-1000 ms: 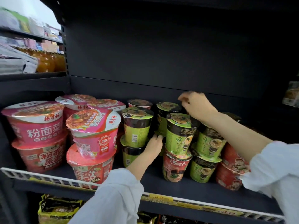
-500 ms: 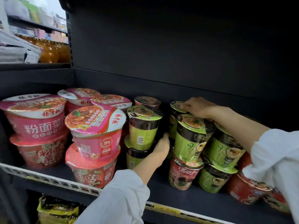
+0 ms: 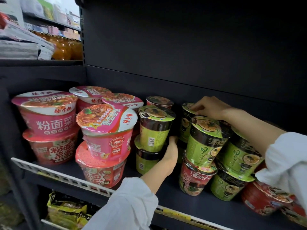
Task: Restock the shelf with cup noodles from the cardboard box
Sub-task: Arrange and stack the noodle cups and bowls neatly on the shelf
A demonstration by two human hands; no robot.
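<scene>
Two tiers of noodle tubs fill the shelf (image 3: 106,173). At the left of the frame sit wide pink noodle bowls (image 3: 106,130), stacked, their film-wrapped sides probably slick. Toward the centre, the left hand (image 3: 171,151) presses against the lower of two stacked green cup noodles (image 3: 154,130), thumb on the rim between them; whether its fingers curl behind is hidden. Right of centre, the right hand (image 3: 211,106) rests curled fingers on the lid edge of a rear green cup (image 3: 188,113), seemingly pinching it. These cups look light, thin-walled and easily crushed, and stacks tip readily, so holding round the stiff rim or mid-body seems best. No cardboard box is in view.
</scene>
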